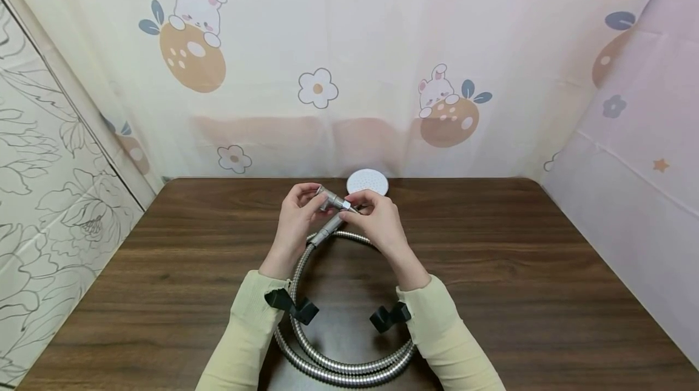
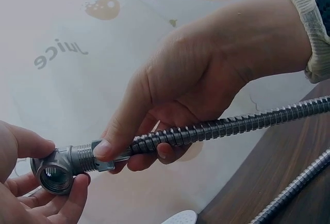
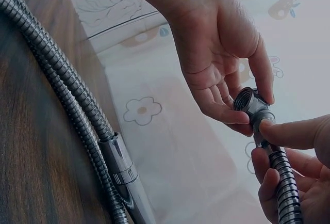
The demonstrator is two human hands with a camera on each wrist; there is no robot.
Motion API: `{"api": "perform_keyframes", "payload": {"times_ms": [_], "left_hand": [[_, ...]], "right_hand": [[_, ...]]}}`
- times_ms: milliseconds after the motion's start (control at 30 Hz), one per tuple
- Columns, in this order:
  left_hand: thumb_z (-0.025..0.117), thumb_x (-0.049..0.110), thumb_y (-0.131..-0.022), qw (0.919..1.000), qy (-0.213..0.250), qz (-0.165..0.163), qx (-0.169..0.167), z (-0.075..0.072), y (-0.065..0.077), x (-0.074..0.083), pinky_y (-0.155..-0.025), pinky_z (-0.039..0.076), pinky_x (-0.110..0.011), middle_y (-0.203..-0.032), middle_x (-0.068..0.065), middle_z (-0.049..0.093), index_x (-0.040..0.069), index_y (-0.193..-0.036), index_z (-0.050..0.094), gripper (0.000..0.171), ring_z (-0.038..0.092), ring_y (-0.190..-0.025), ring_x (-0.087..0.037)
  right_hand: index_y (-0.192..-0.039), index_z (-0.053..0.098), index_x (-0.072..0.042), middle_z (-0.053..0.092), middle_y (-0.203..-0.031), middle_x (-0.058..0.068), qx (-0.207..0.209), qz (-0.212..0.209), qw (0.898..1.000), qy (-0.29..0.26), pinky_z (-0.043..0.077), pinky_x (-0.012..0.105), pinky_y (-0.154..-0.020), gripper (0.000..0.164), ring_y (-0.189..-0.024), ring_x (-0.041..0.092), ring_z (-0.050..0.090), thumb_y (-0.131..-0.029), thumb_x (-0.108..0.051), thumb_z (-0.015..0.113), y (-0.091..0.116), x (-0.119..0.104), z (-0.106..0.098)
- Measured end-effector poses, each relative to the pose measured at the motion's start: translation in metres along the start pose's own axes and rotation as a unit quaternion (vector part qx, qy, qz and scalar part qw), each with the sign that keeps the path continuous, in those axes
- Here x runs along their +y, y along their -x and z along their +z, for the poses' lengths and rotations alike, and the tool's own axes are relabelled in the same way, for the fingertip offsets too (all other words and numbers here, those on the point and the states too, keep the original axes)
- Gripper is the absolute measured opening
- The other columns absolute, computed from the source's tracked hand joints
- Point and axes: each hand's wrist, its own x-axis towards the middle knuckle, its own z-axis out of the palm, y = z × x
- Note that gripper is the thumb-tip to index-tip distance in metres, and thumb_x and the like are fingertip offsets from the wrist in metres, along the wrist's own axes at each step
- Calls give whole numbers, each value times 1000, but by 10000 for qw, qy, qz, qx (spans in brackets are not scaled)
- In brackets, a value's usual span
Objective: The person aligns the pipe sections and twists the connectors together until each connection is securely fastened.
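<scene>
My left hand (image 1: 295, 218) pinches a chrome T-shaped pipe fitting (image 2: 55, 173) between thumb and fingers, its threaded opening facing the camera in the left wrist view. My right hand (image 1: 383, 221) grips the nut end of a ribbed metal shower hose (image 2: 206, 130), thumb on the nut (image 2: 105, 154). The nut sits at the fitting's threaded arm, in line with it. Behind the hands, at the table's far edge, lies a white round shower head (image 1: 367, 181). Its chrome handle (image 3: 126, 175) joins the hose's other end and is partly hidden by the right hand in the head view.
The hose loops (image 1: 349, 374) lie coiled on the dark wooden table (image 1: 519, 269), between and under the forearms. A printed curtain (image 1: 371, 33) hangs behind the table. Black camera mounts (image 1: 389, 318) sit on both sleeves.
</scene>
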Motion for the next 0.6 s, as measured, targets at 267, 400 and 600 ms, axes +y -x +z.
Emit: {"api": "perform_keyframes", "payload": {"times_ms": [267,400,600], "left_hand": [[53,-4,-87,9999,-35,99,-12,1,1,0,-67,52,-26,-86,0,55,-6,-112,47,26,56,-77,-8],[53,-4,-87,9999,-27,145,-4,0,0,0,-66,52,-26,-86,1,55,-7,-112,46,26,56,-76,-8],[53,-4,-87,9998,-34,189,14,0,0,0,-65,52,-25,-86,0,55,-9,-114,46,29,56,-76,-8]], "right_hand": [[-97,66,-11,67,-88,5,-54,2,10000,-42,43,24,-62,26,-71,17,59,-74,-17,76,-1,0,-1],[-97,66,-8,68,-88,7,-108,-18,9998,-146,44,24,-62,25,-72,15,61,-75,-16,74,-1,0,-1],[-99,65,-8,68,-89,7,-190,-4,9997,-159,46,24,-64,25,-74,14,62,-77,-18,72,-1,0,-1]]}}
